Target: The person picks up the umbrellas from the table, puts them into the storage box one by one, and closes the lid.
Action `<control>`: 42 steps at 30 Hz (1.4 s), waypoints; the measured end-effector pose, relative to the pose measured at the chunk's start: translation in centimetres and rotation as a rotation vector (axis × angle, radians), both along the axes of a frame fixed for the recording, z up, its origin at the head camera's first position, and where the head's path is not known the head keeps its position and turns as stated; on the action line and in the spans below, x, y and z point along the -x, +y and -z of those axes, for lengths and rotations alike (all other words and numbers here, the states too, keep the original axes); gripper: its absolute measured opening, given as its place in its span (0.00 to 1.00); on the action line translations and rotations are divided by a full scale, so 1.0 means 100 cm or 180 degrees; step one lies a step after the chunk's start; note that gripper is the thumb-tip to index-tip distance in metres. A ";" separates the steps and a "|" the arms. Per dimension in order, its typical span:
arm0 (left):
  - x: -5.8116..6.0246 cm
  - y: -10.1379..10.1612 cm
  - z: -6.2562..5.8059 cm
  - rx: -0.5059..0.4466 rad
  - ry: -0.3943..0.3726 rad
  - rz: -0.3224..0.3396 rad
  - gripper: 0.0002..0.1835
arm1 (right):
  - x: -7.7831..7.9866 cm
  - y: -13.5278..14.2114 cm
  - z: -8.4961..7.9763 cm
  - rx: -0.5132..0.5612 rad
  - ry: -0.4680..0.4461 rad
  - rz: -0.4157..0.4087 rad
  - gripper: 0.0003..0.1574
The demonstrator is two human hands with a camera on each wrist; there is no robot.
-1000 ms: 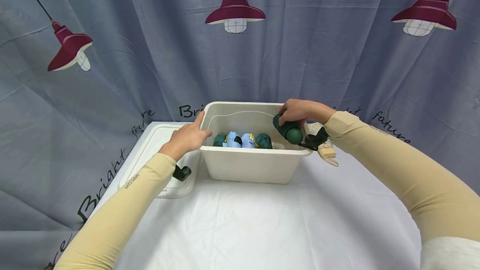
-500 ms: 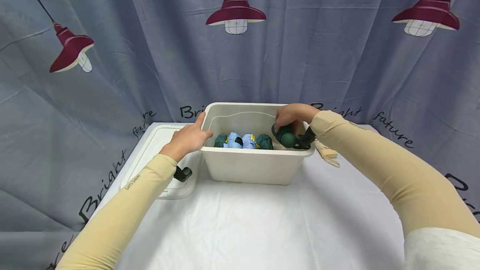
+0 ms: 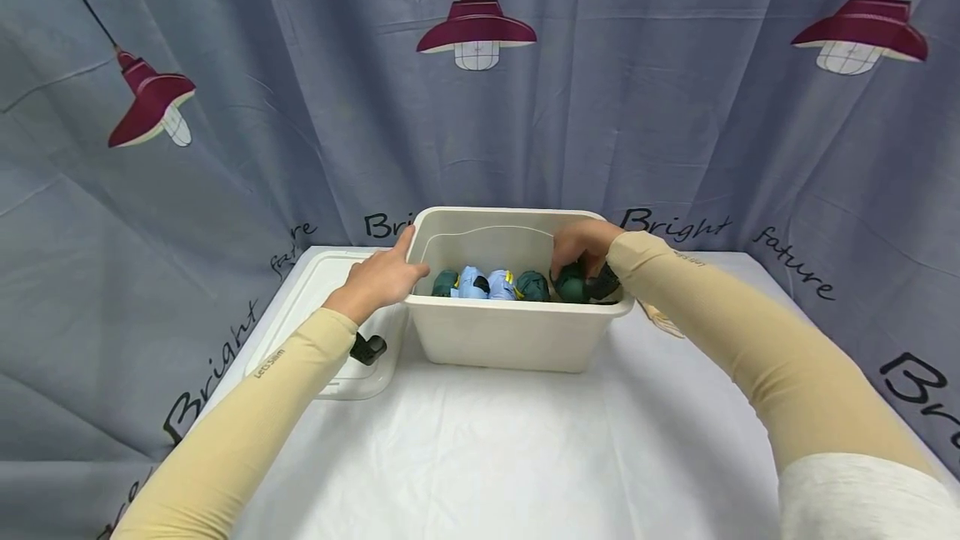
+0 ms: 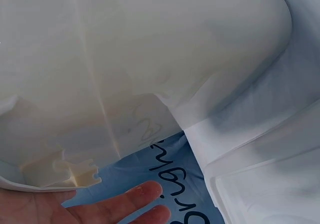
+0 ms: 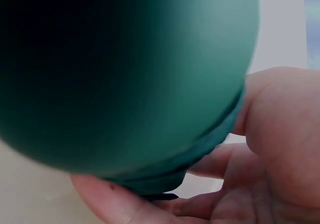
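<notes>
In the head view, my right hand [image 3: 579, 242] reaches inside the right end of a white plastic storage box [image 3: 510, 338]. It grips a dark green folded umbrella [image 3: 570, 286], whose smooth rounded end and wrapped fabric fill the right wrist view. Left of it in the box lie several rolled bundles like folded umbrellas: a dark green one [image 3: 532, 286] and light blue ones [image 3: 471, 282] with yellow and black bits. At the box's left rim rests my left hand [image 3: 377, 280], thumb over the edge. Its fingers [image 4: 117, 204] extend outside the wall in the left wrist view.
A white lid [image 3: 367, 382] lies on the white-covered table [image 3: 487, 457] left of the box. Behind the right forearm, a beige item [image 3: 660, 322] partly shows beside the box. A printed blue-grey curtain [image 3: 360, 107] hangs behind the table.
My right hand has moved left and down into the box with the green umbrella, bringing it beside the other bundles. My left hand has stayed at the left rim.
</notes>
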State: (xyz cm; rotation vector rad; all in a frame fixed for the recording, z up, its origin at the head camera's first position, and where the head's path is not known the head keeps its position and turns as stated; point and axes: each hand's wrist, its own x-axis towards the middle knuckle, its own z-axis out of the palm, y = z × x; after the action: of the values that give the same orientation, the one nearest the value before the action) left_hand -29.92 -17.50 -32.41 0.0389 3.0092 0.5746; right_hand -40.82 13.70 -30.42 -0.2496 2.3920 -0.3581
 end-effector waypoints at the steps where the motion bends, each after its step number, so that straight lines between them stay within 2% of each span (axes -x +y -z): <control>1: 0.000 0.000 0.000 0.0006 0.0002 0.0000 0.45 | 0.000 0.000 0.002 -0.0003 -0.0024 -0.0018 0.10; 7: -0.001 0.004 0.002 0.0009 -0.0015 0.0016 0.45 | -0.002 0.002 0.014 -0.0176 -0.0057 -0.0216 0.18; 13: -0.001 0.005 0.002 0.0031 -0.0015 0.0000 0.45 | 0.001 0.005 0.018 -0.0266 -0.0082 -0.0433 0.15; 17: -0.001 0.004 0.001 0.0020 -0.0007 -0.0012 0.45 | 0.000 0.007 0.015 -0.0229 -0.0127 -0.0439 0.14; 21: -0.002 0.003 0.002 0.0011 -0.0035 -0.0012 0.45 | 0.001 0.009 0.015 -0.0152 -0.0248 -0.0416 0.21; 26: -0.002 0.003 0.003 0.0011 -0.0033 -0.0015 0.45 | -0.001 0.009 0.015 -0.0124 -0.0253 -0.0430 0.37; 29: -0.002 0.003 0.002 0.0026 -0.0034 -0.0024 0.45 | -0.004 0.009 0.012 -0.0075 -0.0216 -0.0449 0.41; 42: -0.002 0.003 -0.001 0.0033 -0.0030 -0.0033 0.45 | -0.023 0.010 -0.020 0.0440 -0.0101 -0.0659 0.40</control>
State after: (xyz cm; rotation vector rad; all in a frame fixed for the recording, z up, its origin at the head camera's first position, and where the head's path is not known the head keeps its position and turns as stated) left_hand -29.75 -17.20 -32.32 0.0197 3.0048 0.5583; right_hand -38.54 14.70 -28.44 -0.5459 2.2870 -0.4270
